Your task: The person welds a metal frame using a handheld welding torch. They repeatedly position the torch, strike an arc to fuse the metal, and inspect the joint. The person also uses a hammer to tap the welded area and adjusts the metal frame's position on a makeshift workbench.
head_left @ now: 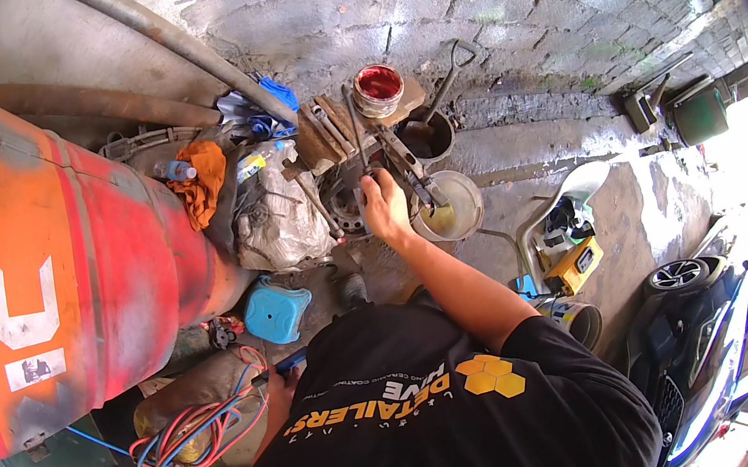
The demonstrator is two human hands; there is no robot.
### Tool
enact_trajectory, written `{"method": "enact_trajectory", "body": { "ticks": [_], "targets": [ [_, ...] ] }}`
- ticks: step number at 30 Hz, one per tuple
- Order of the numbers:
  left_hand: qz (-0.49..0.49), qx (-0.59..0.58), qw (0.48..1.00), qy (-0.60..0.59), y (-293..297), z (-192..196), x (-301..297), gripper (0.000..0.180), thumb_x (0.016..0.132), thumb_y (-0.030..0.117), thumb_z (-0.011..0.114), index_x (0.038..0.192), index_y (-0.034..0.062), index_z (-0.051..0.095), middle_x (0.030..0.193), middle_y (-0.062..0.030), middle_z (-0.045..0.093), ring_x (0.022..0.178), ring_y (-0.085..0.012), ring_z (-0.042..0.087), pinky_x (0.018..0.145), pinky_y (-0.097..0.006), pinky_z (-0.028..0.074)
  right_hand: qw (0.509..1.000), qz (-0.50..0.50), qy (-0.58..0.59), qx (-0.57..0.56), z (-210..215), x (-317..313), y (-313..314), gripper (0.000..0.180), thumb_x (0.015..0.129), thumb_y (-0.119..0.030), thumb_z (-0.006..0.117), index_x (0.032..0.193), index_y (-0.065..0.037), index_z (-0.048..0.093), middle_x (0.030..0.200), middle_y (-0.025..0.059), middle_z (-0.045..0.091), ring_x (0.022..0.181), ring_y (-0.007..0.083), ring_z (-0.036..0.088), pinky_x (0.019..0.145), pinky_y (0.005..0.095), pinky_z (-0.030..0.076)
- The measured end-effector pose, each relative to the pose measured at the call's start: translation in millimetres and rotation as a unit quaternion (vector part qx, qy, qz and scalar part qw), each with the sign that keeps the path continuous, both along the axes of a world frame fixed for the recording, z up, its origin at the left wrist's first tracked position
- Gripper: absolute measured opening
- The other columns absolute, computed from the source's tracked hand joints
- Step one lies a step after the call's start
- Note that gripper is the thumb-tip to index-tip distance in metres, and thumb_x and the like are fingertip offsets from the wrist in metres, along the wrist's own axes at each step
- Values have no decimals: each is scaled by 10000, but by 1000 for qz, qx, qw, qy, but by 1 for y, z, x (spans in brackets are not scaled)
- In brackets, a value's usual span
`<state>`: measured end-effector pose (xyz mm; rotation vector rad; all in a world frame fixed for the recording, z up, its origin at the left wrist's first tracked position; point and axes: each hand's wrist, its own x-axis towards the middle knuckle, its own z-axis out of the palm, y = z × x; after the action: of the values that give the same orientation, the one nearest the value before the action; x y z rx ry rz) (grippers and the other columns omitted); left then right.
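My right hand (385, 209) reaches forward, its fingers closed round the lower end of a thin dark metal rod (356, 130). The rod points away from me, beside worn wooden pieces (319, 145) and a metal bar (407, 166). Just past the hand stands a can of red paint or grease (378, 88). A pale bucket (454, 206) with yellowish contents is to the hand's right. Low on my left side, my left hand (280, 392) is partly hidden by my shirt. It is closed on a blue stick-like object (292, 361), whose kind I cannot make out.
Red and orange drums (105, 245) stand at the left, near a coiled red and blue hose (202, 443). A blue stool (277, 310) and a plastic-wrapped bundle (280, 218) sit closer in. A yellow case (576, 266) and a dark car (699, 339) are at the right.
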<state>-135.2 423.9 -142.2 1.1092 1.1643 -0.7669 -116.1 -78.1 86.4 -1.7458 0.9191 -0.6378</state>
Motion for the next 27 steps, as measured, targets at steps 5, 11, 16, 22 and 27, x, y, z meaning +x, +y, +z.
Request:
{"method": "enact_trajectory", "body": {
  "ticks": [5, 11, 16, 22, 27],
  "targets": [
    [89, -60, 994, -25, 20, -40, -7, 388, 1042, 481, 495, 999, 99, 546, 793, -113, 594, 691, -312, 605, 673, -462, 570, 996, 20, -78, 23, 3, -26, -25, 279, 967, -223, 637, 1115, -11, 531, 786, 97, 670, 625, 173, 639, 605, 340, 515],
    [58, -54, 997, -16, 23, -14, -4, 427, 1042, 490, 492, 1009, 67, 541, 822, -122, 594, 739, -317, 605, 702, -467, 574, 997, -14, 60, -44, 5, -37, -36, 428, 921, -244, 630, 1259, 5, 547, 1056, 283, 684, 992, 448, 657, 889, 479, 506],
    [62, -32, 997, -24, 24, -29, 9, 453, 1036, 498, 506, 1009, 47, 540, 838, -118, 583, 786, -311, 594, 742, -472, 568, 998, 50, -42, -9, 7, -31, -31, 510, 947, -211, 592, 1390, 14, 480, 1034, 291, 685, 969, 474, 660, 867, 487, 517],
    [42, -74, 994, -66, 30, -21, 14, 445, 1027, 508, 520, 1018, 65, 550, 860, -110, 569, 823, -300, 578, 803, -455, 560, 991, 40, -61, -116, 33, -24, -27, 663, 959, -193, 580, 1546, -43, 309, 1049, 330, 666, 976, 492, 648, 863, 505, 510],
    [30, -23, 999, -22, 12, 8, 14, 423, 1019, 488, 552, 1033, 65, 541, 947, -99, 570, 846, -287, 577, 804, -457, 572, 991, 101, 66, -57, 30, -14, -33, 640, 952, -215, 568, 1539, -72, 356, 1169, 349, 636, 1119, 483, 612, 965, 487, 480]
  ]
}}
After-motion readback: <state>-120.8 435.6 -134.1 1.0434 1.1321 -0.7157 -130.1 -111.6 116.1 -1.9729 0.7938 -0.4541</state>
